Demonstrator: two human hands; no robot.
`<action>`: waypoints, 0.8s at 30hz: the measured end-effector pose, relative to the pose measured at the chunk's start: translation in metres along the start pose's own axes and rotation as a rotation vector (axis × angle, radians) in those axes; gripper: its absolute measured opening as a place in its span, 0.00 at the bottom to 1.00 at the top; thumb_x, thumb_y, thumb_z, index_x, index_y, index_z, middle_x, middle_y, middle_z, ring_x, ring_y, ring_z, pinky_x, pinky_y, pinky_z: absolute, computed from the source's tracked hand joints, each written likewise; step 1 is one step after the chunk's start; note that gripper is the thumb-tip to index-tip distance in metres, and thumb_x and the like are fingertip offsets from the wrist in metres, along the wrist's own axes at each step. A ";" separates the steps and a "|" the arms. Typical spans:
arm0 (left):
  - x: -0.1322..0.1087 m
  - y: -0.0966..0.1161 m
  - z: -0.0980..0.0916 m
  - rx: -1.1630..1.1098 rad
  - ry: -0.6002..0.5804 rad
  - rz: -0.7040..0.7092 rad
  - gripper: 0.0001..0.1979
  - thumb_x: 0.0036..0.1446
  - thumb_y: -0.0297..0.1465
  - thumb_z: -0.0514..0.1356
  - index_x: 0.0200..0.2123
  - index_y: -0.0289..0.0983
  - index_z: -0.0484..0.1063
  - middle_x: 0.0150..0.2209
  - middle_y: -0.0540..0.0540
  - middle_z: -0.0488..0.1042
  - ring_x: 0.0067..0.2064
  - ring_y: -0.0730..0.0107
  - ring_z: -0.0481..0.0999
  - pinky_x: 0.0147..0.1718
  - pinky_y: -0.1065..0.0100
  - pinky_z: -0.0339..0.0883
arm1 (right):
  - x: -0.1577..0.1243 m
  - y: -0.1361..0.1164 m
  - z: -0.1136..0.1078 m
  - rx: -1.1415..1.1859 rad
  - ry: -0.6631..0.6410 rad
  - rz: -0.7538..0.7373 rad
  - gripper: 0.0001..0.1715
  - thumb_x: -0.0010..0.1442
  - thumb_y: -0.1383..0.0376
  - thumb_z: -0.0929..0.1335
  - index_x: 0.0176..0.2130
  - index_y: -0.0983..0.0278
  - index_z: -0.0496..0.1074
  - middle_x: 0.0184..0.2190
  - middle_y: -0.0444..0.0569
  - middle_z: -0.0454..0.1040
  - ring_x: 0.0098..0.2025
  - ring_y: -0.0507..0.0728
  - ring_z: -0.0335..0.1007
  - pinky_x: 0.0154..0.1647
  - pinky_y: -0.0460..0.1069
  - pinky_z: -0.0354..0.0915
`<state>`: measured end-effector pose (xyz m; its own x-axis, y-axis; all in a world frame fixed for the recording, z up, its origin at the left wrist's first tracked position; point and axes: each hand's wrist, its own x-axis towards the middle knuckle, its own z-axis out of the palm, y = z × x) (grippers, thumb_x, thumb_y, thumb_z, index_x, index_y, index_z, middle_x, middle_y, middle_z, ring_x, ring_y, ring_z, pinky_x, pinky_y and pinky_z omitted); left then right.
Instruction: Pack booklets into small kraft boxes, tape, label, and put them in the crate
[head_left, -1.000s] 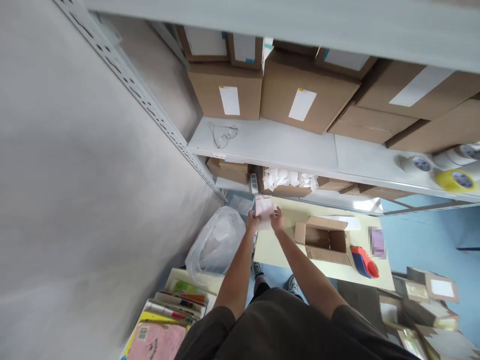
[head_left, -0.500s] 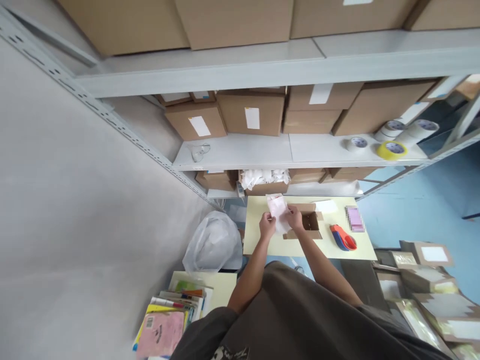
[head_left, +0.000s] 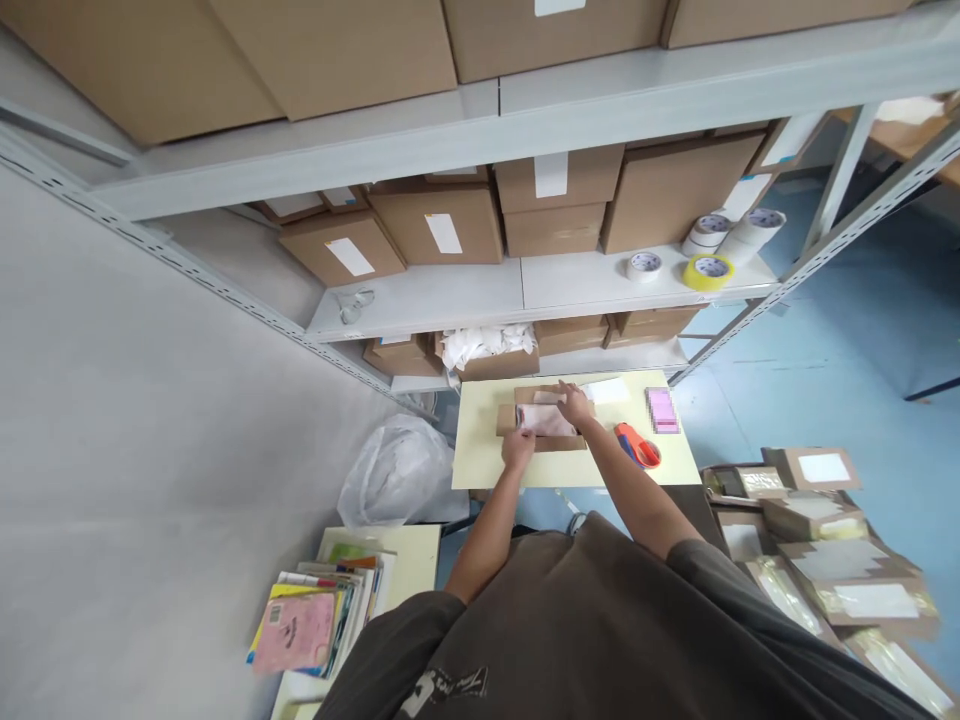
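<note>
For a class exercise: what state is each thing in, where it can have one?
Carton: open, flaps out.
Pale packet: lying at the carton's opening.
Left hand: at the packet's near edge, grip unclear.
Right hand: at the carton's far side, grip unclear.
White-filled box: open, heaped full.
Plastic bag: bulging.
Printed items: stacked.
Parcels: piled up.
Yellow tape roll: lying flat.
Orange item: lying down.
Shelf boxes: stacked.

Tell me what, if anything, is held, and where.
It cannot be told: the left hand is at the near-left corner of a flat pale pink packet in or over an open brown cardboard box, the right hand at the box's far right.
</note>
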<state>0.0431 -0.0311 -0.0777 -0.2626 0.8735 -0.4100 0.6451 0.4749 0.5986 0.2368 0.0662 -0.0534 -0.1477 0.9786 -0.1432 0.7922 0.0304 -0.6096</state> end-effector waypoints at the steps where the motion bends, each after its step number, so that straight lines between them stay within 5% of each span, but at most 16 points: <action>1: 0.000 -0.009 -0.004 0.008 0.050 -0.013 0.12 0.66 0.40 0.62 0.40 0.42 0.84 0.43 0.40 0.85 0.50 0.52 0.83 0.49 0.61 0.72 | -0.004 0.006 0.001 0.022 0.032 -0.006 0.39 0.61 0.74 0.66 0.69 0.63 0.71 0.64 0.57 0.75 0.69 0.65 0.65 0.72 0.57 0.61; 5: 0.008 -0.042 -0.017 -0.077 0.297 -0.121 0.19 0.60 0.34 0.65 0.55 0.39 0.79 0.58 0.35 0.80 0.59 0.50 0.79 0.54 0.61 0.71 | -0.028 0.036 0.006 0.147 0.153 -0.034 0.36 0.60 0.71 0.66 0.67 0.64 0.73 0.64 0.58 0.75 0.68 0.65 0.67 0.73 0.58 0.61; 10: 0.024 -0.049 -0.016 -0.402 0.221 -0.212 0.30 0.55 0.35 0.69 0.60 0.36 0.73 0.52 0.37 0.83 0.53 0.54 0.83 0.50 0.61 0.74 | -0.066 0.077 0.012 0.336 0.253 0.169 0.35 0.62 0.63 0.68 0.67 0.65 0.72 0.65 0.60 0.74 0.69 0.67 0.68 0.71 0.60 0.64; 15: 0.028 -0.040 -0.010 -0.346 0.098 0.082 0.27 0.61 0.42 0.66 0.60 0.38 0.77 0.58 0.38 0.81 0.59 0.54 0.80 0.58 0.59 0.73 | -0.092 0.110 0.023 0.553 0.204 0.481 0.43 0.63 0.52 0.70 0.70 0.67 0.66 0.68 0.64 0.71 0.69 0.70 0.69 0.69 0.61 0.66; 18: 0.023 -0.042 -0.005 -0.057 -0.045 0.310 0.36 0.53 0.43 0.73 0.64 0.35 0.76 0.70 0.34 0.70 0.72 0.45 0.67 0.69 0.54 0.62 | -0.097 0.117 0.034 0.732 0.180 0.584 0.46 0.63 0.48 0.70 0.71 0.67 0.64 0.70 0.66 0.69 0.67 0.69 0.70 0.65 0.58 0.70; 21: 0.015 -0.047 0.001 0.242 -0.136 0.390 0.45 0.48 0.40 0.78 0.68 0.36 0.72 0.76 0.32 0.59 0.77 0.41 0.55 0.73 0.51 0.55 | -0.095 0.114 0.042 0.883 0.103 0.691 0.46 0.61 0.45 0.70 0.70 0.63 0.66 0.71 0.66 0.66 0.64 0.70 0.73 0.59 0.60 0.74; 24: 0.012 -0.053 0.005 0.349 -0.129 0.446 0.34 0.60 0.35 0.70 0.68 0.37 0.72 0.74 0.34 0.62 0.77 0.46 0.57 0.73 0.52 0.56 | -0.086 0.106 0.043 1.020 0.082 0.649 0.41 0.65 0.45 0.67 0.70 0.57 0.67 0.71 0.61 0.67 0.63 0.67 0.75 0.56 0.61 0.75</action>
<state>0.0088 -0.0462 -0.1178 0.1648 0.9504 -0.2638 0.8774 -0.0190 0.4795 0.3076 -0.0231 -0.1391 0.1709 0.7630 -0.6233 -0.1310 -0.6094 -0.7819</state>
